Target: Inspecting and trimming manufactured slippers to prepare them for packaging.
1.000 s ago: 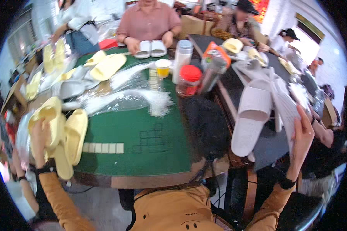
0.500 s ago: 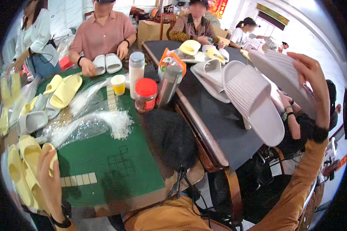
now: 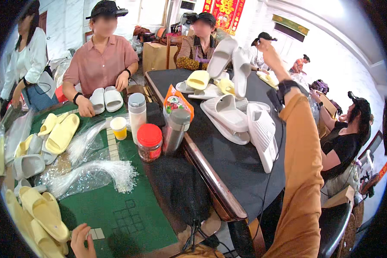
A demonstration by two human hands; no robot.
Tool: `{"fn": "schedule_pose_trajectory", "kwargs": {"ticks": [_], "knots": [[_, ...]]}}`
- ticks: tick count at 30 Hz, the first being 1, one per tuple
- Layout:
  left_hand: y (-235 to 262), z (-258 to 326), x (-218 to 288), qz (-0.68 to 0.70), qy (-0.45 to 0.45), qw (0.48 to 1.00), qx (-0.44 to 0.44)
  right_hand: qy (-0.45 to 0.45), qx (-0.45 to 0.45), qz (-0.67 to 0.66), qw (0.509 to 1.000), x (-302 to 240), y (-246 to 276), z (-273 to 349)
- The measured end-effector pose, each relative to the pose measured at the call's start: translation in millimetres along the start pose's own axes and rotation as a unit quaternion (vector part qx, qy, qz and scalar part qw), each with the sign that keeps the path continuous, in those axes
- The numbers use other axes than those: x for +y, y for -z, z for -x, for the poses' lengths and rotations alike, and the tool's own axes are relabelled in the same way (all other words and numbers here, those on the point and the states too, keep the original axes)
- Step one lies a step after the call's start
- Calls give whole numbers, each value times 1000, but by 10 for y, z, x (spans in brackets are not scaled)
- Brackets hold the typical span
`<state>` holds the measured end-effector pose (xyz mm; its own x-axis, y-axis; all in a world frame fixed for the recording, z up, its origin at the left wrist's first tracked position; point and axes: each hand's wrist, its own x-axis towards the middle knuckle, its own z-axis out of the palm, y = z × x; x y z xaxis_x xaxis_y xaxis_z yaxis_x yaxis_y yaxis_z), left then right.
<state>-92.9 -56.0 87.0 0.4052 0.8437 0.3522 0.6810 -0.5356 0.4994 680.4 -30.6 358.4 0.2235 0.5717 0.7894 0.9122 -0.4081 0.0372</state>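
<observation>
My right hand [image 3: 271, 59] reaches far out over the black-topped table [image 3: 193, 84], its fingers stretched out. Left of it, two grey slippers [image 3: 222, 56] stand tilted on end or hang above the pile; which of these I cannot tell. A small gap separates them from the hand. Below lie more ribbed grey slippers [image 3: 228, 112], overlapping. My left hand [image 3: 82, 243], fingers apart and holding nothing, is at the lower edge over the green table top [image 3: 155, 223]. Beside it is a stack of pale yellow slippers [image 3: 43, 208].
Bundles of thin white plastic ties [image 3: 94, 174] lie on green. A red-lidded jar [image 3: 149, 144], grey-lidded bottle [image 3: 137, 116], steel flask [image 3: 176, 129] and yellow cup [image 3: 118, 128] stand mid-table. Opposite, a person in pink [image 3: 101, 64] touches grey slippers. A person in black [image 3: 346, 137] is at right.
My right hand has swung left and forward and let go of the grey slipper. The left hand has come off the yellow slippers and moved right. The view has tilted up.
</observation>
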Motion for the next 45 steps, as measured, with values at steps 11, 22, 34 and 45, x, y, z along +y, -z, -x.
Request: {"fn": "schedule_pose_trajectory", "kwargs": {"ticks": [11, 22, 34, 45], "knots": [[-154, -8, 47, 54, -35, 996, -57, -78, -82, -37, 993, -317, 1644, 1846], [-120, 293, 223, 67, -93, 992, -49, 17, -119, 19, 993, -454, 720, 2734], [-212, 591, 199, 94, -111, 989, -28, 206, 55, -21, 977, -1673, 2249, 1914], [-281, 781, 265, 167, -133, 977, -22, 176, -166, -113, 964, -3072, 2272, 2592]]}}
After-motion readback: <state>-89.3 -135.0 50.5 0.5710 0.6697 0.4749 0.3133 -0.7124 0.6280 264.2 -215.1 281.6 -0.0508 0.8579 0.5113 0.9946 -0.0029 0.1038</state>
